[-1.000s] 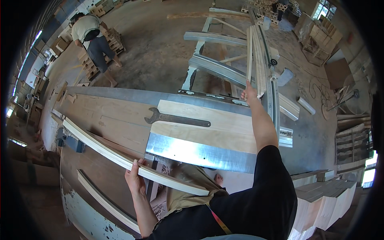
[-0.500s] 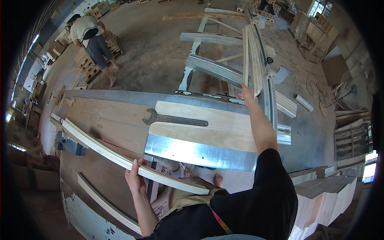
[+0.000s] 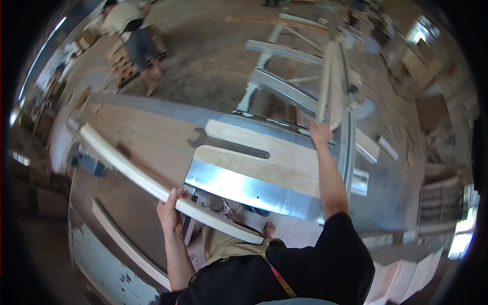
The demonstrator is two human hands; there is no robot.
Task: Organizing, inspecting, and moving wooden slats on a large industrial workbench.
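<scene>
From the head camera, your left hand (image 3: 170,211) is wrapped around a long, pale curved wooden strip (image 3: 152,185), gripping it near its lower end; the strip runs up and to the left across the workbench (image 3: 147,134). Your right hand (image 3: 320,133) reaches forward with the arm stretched out and closes on the lower end of upright wooden slats (image 3: 330,84) standing at the far edge of the bench. Between your arms lie a large wrench (image 3: 229,146) on a pale board (image 3: 269,162) and a shiny metal sheet (image 3: 249,189). A person (image 3: 133,30) bends over stacked wood far left.
</scene>
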